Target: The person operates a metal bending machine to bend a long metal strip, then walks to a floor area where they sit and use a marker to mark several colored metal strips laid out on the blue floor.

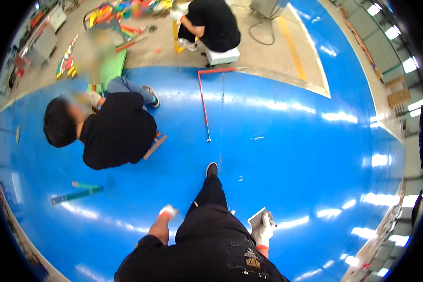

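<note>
1 fisheye view looks steeply down from head height, shirt close below, blue floor spreading wide ahead.

Factory workshop: painted blue floor, yellow marking line, strewn colourful parts.

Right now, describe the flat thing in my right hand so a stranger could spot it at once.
Against the broad blue floor, look toward the bottom, just right of your black clothing. There the right hand, in a white glove with an orange cuff, holds a flat grey plate. Unlike the long red L-shaped piece ahead, it is broad, straight-edged and pale-rimmed.
</note>
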Demonstrator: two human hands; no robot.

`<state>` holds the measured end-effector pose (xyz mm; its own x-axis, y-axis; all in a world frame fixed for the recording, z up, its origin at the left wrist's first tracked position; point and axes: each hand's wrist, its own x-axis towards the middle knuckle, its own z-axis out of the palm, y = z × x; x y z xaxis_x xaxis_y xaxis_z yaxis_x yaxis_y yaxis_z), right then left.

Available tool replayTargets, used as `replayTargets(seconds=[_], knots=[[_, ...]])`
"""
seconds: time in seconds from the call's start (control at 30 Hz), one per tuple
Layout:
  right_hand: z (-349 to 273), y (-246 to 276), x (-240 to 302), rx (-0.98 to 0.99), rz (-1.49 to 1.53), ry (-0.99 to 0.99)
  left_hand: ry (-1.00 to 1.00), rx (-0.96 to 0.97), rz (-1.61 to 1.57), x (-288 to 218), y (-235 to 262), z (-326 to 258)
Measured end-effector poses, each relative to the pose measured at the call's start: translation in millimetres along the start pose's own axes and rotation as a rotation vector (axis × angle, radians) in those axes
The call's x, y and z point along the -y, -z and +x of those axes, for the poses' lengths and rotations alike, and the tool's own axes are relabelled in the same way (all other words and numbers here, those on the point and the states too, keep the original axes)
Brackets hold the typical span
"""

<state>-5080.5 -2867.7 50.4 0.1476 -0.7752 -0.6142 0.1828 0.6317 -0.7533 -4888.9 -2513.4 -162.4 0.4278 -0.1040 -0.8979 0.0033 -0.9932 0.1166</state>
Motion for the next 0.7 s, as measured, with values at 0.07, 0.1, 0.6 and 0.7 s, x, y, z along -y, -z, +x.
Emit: replayTargets(seconds=[0.07,0.1,0.6,0.7], knots=[[45,-42,47,0.056,-0.079,0.003,0.006,0.007,-0.217,-72,36,20],[65,-65,68,0.138,-0.081,0.017,-0.003,0.015,-0.242,-110,59,28],[466,-316,262,0.655,-0.729,0.060,0.254,-0.351,-0.894,-430,122,189],[525,-348,300,0.707,-0.934,-0.126,0.430,-0.329,-0.920,-465,85,218]])
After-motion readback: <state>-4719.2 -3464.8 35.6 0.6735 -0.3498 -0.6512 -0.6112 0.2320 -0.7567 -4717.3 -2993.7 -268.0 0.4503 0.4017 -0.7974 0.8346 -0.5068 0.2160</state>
